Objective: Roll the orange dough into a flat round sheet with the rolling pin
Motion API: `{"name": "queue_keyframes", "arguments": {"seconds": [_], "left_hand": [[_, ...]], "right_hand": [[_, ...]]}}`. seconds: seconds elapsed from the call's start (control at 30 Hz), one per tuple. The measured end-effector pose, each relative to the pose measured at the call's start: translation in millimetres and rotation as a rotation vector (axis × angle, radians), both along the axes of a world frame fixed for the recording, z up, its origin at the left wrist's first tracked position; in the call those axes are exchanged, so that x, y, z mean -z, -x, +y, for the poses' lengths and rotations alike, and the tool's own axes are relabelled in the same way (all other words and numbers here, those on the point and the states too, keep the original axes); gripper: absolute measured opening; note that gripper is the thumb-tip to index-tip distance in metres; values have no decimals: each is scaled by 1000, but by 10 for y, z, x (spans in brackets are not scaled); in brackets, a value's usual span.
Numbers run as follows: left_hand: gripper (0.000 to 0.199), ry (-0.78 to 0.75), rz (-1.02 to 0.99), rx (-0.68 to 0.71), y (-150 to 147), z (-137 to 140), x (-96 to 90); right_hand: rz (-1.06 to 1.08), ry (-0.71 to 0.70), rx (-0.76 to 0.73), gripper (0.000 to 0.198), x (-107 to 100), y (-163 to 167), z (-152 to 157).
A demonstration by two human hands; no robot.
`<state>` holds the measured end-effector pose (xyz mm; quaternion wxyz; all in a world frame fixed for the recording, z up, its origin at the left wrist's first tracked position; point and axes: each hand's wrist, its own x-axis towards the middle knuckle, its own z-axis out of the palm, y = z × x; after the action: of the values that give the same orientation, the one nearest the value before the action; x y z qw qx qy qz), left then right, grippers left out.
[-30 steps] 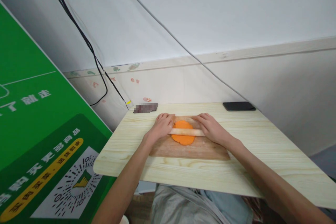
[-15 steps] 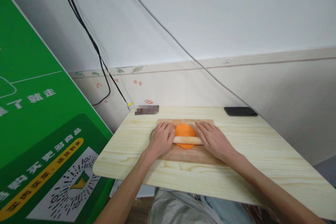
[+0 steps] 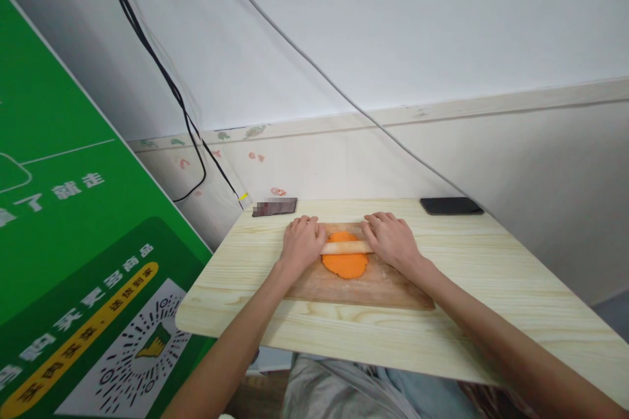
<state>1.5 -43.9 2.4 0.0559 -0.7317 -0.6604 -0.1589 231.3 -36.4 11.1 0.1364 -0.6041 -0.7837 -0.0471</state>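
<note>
A flat, roundish sheet of orange dough (image 3: 345,266) lies on a wooden board (image 3: 339,291). Across its upper half rests a pale wooden rolling pin (image 3: 346,247), level from left to right. My left hand (image 3: 302,239) is closed over the pin's left end. Over the right end, my right hand (image 3: 392,239) is closed in the same way. Both ends of the pin are hidden under the hands. More of the dough shows on the near side of the pin than on the far side.
The board sits on a light wood-grain table (image 3: 491,288). A black phone (image 3: 452,206) lies at the back right and a dark, partly blurred flat object (image 3: 275,207) at the back left. A green printed panel (image 3: 73,209) stands at the left. Cables hang along the wall (image 3: 442,26).
Both hands have moved the rolling pin away from me, from the dough's near half to its far half. More of the near dough and board now shows.
</note>
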Motion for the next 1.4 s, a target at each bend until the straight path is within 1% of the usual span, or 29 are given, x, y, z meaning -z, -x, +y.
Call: {"name": "queue_keyframes", "arguments": {"seconds": [0.1,0.17,0.2,0.27,0.33,0.4,0.5,0.6,0.73,0.8,0.87,0.97,1.03,1.13,1.27,1.4], "left_hand": [[35,28,33,-90,-65,92,-77],[37,25,40,-100,-80,150,-82],[38,22,35,-73,-75,174,-68],[37,26,7,44,-40,205,-12],[36,45,-30,196,16,205,61],[34,35,-55,287,70,163,123],[31,-53,-53,301,107,12,165],[33,-113,-35,330,84,-232,174],[38,-158,-68,278,25,-605,214],[38,-177,-73,264,6,-761,244],[35,-169,-95,277,-5,-872,271],[33,-171,-126,273,-18,-946,292],[34,-183,-109,248,-27,-938,282],[33,-167,-27,199,-44,-850,216],[40,-69,42,172,-62,-628,92],[53,92,101,81,-62,-383,22]], "right_hand": [[-19,-7,-17,45,19,13,72],[-24,10,-53,45,42,-2,120],[-25,18,-76,45,55,-16,136],[-28,12,-128,45,79,-48,138],[-41,-25,-180,46,94,-75,90],[-56,-70,-222,46,102,-91,-5],[-61,-129,-276,48,127,-107,-202],[-16,-176,-294,49,195,-139,-410],[-10,-201,-354,58,309,-205,-671],[-10,-214,-380,60,344,-221,-791],[-5,-227,-372,57,357,-214,-891],[-12,-242,-307,50,346,-172,-974],[-39,-242,-277,47,328,-141,-974],[-91,-236,-258,45,291,-105,-904],[-127,-237,-207,46,227,-68,-727],[-146,-215,-189,44,169,-33,-482]]}}
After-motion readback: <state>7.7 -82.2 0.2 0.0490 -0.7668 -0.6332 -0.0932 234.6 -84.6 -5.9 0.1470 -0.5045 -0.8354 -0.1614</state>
